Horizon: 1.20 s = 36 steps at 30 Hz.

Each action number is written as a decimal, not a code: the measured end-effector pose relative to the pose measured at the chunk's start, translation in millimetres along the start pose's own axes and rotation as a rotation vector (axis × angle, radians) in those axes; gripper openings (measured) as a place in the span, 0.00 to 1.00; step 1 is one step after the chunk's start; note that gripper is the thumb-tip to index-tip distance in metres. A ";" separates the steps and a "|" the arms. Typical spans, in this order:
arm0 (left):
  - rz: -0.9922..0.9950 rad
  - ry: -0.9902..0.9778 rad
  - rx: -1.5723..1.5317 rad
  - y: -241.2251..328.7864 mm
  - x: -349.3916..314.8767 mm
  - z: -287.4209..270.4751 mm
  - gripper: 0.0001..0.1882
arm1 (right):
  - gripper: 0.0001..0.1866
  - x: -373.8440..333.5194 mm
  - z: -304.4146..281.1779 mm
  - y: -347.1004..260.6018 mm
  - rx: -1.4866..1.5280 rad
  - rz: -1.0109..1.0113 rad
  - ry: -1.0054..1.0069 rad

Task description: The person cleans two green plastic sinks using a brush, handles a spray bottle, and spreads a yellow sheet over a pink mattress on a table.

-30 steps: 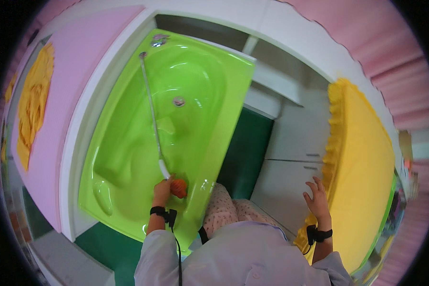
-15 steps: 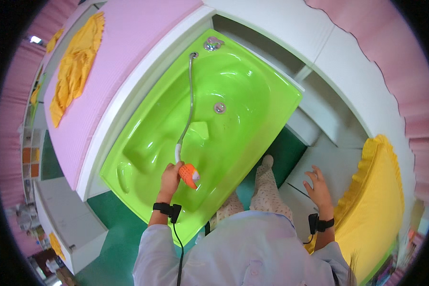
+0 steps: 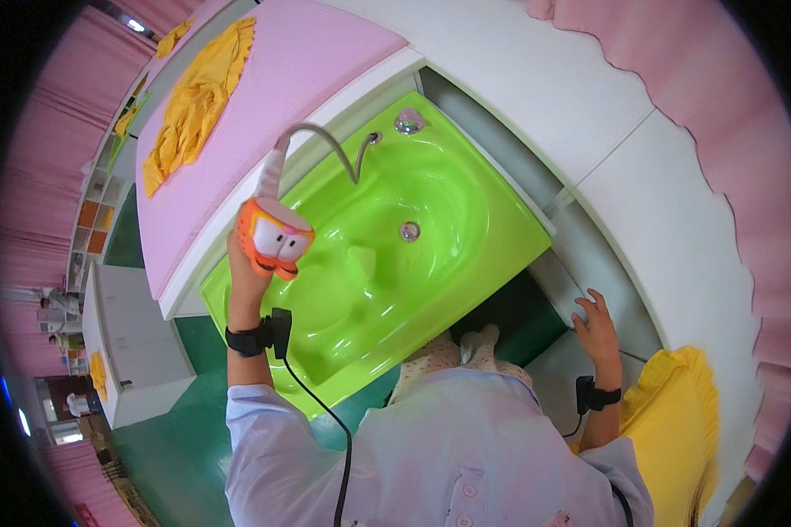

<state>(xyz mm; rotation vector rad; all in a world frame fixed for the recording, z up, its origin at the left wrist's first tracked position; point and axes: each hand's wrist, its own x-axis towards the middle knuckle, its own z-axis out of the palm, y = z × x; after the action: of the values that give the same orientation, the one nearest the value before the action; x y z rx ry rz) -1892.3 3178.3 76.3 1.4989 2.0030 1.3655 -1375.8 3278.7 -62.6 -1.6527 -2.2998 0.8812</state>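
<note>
My left hand [image 3: 248, 263] is closed round an orange cartoon-faced shower head [image 3: 277, 237], lifted over the left side of a bright green baby bathtub [image 3: 448, 303]. A grey flexible hose [image 3: 330, 140] arches from its pale handle to a fitting near the tub's far end. Beside that fitting is a round chrome tap control [image 3: 409, 121]. A metal drain [image 3: 410, 231] lies in the tub floor, near a small raised green block [image 3: 362, 262]. My right hand [image 3: 598, 327] hangs to the right of the tub, fingers apart, holding nothing.
To the left lies a pink padded surface [image 3: 299, 53] with a crumpled yellow cloth [image 3: 204, 105]. A yellow ruffled cushion [image 3: 672, 422] is at the right, beside a white counter [image 3: 677, 211]. White cabinets [image 3: 141, 325] stand on the green floor [image 3: 185, 457] at left.
My left hand has raised the shower head up and leftward, its face turning into view and the hose bending into an arch. My right hand stays open with little movement. The view has shifted.
</note>
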 end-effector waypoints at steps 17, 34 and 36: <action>-0.233 -0.221 -0.236 -70.1 126.3 59.9 0.13 | 0.14 104.8 -35.0 -22.9 -0.012 0.019 -0.088; -0.473 -0.118 -0.215 -184.1 230.8 180.9 0.15 | 0.11 244.8 -50.8 -38.1 0.018 -0.163 -0.322; -0.473 -0.101 -0.153 -198.6 242.5 185.8 0.17 | 0.12 250.5 -51.1 -39.0 -0.011 -0.267 -0.290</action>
<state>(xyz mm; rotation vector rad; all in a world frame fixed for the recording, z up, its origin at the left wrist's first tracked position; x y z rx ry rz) -1980.4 3479.7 -108.5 0.9274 1.9706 1.1831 -1475.8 3516.8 -48.0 -1.2469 -2.6377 1.1049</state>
